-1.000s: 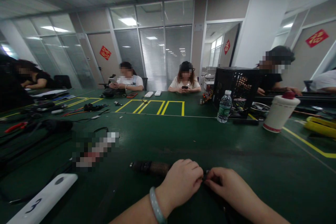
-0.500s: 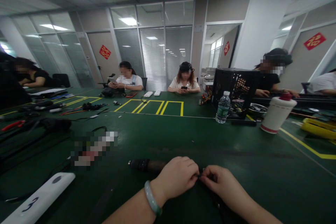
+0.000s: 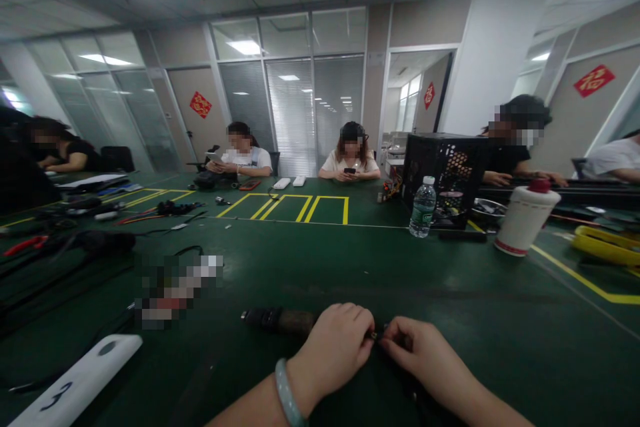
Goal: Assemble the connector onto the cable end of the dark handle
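My left hand [image 3: 340,340], with a pale bangle [image 3: 289,390] at its wrist, is closed, its thumb and fingers pinching a small dark piece with a metallic glint [image 3: 374,335]. Close to its right, my right hand [image 3: 425,350] is also closed, thumb against forefinger on the end of what looks like a black cable [image 3: 416,393]. That cable drops below the right palm and is mostly lost against the dark table. Behind the left hand lies a dark cylindrical electric screwdriver [image 3: 280,320], its metal tip pointing left and its rear end hidden by the hand.
At left are a white power bank marked 3 [image 3: 83,380], a blurred-out item [image 3: 175,297] and tangled black cables [image 3: 95,243]. A water bottle [image 3: 423,208], black computer case [image 3: 443,173], white red-capped bottle [image 3: 527,220] and yellow tray [image 3: 605,245] stand right. Several people sit around the table.
A small gap has opened between my hands, where a metallic bit now shows. My left hand has shifted slightly left, and the screwdriver lies slightly further left in view.
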The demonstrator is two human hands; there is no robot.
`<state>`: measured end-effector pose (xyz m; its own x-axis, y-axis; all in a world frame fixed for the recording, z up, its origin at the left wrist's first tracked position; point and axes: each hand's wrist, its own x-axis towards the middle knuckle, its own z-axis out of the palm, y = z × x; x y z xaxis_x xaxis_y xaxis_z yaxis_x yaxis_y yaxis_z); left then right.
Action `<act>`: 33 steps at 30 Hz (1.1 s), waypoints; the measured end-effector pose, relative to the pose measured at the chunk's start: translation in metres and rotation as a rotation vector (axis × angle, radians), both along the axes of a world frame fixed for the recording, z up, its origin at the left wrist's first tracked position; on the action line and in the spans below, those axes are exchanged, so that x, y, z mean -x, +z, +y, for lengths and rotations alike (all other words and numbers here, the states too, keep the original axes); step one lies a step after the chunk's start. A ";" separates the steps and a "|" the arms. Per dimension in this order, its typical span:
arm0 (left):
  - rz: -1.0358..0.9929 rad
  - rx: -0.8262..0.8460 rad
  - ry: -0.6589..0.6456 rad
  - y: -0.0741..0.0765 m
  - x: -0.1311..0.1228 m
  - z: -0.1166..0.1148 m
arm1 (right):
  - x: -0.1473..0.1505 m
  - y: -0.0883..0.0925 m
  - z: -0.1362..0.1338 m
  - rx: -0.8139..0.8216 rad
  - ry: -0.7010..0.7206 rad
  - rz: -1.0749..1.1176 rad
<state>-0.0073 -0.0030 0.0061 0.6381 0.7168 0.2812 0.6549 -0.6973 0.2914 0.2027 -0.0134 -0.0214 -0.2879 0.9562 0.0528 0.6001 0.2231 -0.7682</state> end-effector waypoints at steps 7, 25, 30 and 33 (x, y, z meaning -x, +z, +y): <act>0.005 0.000 -0.005 -0.004 0.000 0.003 | 0.001 -0.001 0.001 -0.036 -0.007 -0.025; -0.015 0.045 -0.010 -0.002 0.000 0.002 | 0.000 0.000 0.000 -0.049 0.010 -0.056; -0.018 0.054 0.013 -0.001 0.000 0.001 | 0.000 -0.001 0.000 -0.068 0.013 -0.052; -0.009 0.053 0.004 0.000 0.000 0.001 | -0.001 -0.001 0.000 -0.068 0.016 -0.042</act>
